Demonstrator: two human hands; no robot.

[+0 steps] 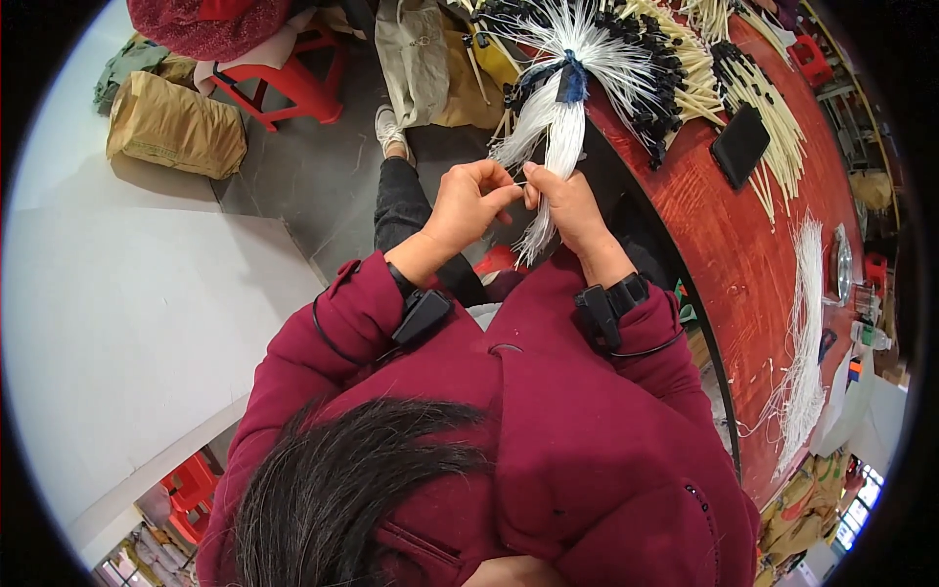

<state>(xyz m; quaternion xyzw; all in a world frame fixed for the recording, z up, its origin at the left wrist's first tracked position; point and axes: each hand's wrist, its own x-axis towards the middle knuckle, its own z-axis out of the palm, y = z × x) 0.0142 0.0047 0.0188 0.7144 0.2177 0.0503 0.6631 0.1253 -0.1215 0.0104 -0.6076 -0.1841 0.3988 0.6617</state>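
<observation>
A thick bundle of white strings [565, 137] hangs over the near edge of the table, bound by a dark blue band [571, 80]. Above the band its strands fan out across the tabletop. My left hand [462, 207] is closed in a pinch beside the bundle, thumb and forefinger together on what looks like a fine white string. My right hand [575, 213] is closed over the hanging part, its thumb and forefinger pinched close to my left fingertips. Below my right hand the loose string ends come out. The exact grip between the fingertips is too small to make out.
On the curved red table [719, 264] lie many cream sticks [773, 147] with black ends, a black phone [740, 147] and another pile of white strings [805, 342]. A red stool [289, 88], a brown paper sack [176, 125] and a white panel [147, 333] are at the left.
</observation>
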